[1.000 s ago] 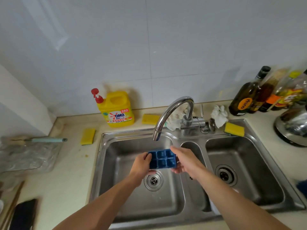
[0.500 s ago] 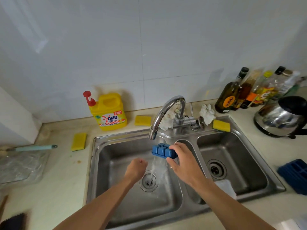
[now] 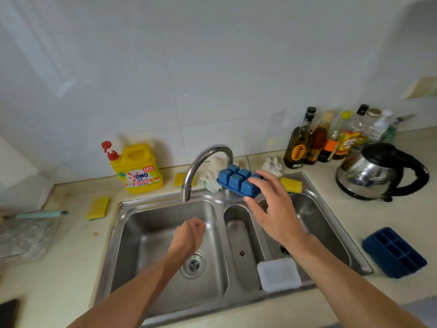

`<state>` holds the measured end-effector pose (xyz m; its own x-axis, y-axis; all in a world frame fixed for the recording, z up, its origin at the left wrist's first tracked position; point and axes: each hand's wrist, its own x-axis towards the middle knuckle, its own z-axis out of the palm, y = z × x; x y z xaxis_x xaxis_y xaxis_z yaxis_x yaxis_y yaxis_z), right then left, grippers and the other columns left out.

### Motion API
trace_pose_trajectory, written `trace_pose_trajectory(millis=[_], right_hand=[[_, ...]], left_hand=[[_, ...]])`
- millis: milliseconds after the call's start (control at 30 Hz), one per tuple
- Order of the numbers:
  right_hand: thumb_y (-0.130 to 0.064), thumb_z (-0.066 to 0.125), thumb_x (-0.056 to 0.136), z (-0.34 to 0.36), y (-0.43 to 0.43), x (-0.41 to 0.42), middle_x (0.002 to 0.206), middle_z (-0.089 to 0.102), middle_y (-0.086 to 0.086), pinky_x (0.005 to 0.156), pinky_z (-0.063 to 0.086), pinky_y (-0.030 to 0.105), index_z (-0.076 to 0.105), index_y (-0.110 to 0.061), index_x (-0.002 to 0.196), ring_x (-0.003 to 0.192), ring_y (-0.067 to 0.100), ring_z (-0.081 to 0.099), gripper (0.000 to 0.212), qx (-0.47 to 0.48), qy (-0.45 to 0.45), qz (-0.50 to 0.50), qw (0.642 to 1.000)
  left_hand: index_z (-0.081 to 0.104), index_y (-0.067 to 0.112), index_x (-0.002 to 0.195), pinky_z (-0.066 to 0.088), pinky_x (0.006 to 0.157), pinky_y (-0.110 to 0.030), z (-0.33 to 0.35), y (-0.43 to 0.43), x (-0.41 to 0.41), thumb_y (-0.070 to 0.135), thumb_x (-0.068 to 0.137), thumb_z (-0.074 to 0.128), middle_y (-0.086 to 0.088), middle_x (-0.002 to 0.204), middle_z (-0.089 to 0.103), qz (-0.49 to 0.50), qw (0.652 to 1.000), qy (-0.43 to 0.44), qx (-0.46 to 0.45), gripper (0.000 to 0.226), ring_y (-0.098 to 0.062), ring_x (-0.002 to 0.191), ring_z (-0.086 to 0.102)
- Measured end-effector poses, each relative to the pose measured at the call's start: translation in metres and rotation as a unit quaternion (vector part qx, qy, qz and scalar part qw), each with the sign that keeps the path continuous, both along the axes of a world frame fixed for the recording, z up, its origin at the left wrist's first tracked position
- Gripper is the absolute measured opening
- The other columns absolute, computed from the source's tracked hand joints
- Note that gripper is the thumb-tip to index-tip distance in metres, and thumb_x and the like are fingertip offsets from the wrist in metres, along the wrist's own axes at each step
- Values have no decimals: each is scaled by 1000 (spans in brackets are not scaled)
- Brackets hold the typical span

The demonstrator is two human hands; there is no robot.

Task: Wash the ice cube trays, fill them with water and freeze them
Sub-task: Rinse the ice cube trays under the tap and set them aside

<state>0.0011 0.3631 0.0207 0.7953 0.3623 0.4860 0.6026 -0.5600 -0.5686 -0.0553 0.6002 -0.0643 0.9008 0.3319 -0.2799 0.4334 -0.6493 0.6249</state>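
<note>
Tray (image 3: 234, 181) moved right, inverted, long axis left-right.

A white tiled wall (image 3: 212, 67) fills the view from 9 to 3 o'clock, its thin grey joints meeting just above the centre. Soft daylight falls on it, with a pale glossy streak (image 3: 59, 74) at 10 o'clock. At 9 o'clock a white side panel (image 3: 19, 166) juts out from the wall. A small cream ledge (image 3: 421, 87) sticks out at 2 o'clock. Below the wall runs a cream stone worktop (image 3: 71, 256), faintly stained at 8 o'clock, with a stainless steel sink (image 3: 113, 233) set into its middle.
</note>
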Motion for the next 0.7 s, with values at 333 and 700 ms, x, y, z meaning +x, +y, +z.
trace_pose_trajectory(millis=[333,700], right_hand=[[-32,59,102,-75,-168,3,144,48,5,109,43,33,51,-15,143,132,22,49,46,-180,166,-80,966],[-29,62,100,-79,-196,16,116,65,1,88,51,28,60,-14,128,105,15,62,33,44,269,-159,949]], left_hand=[[70,22,96,43,70,-26,4,-123,3,27,98,57,4,84,69,-14,999,-33,6,14,-17,80,62],[54,27,137,46,97,-28,4,-203,46,33,98,58,3,134,56,-154,980,-85,97,40,-18,117,58]])
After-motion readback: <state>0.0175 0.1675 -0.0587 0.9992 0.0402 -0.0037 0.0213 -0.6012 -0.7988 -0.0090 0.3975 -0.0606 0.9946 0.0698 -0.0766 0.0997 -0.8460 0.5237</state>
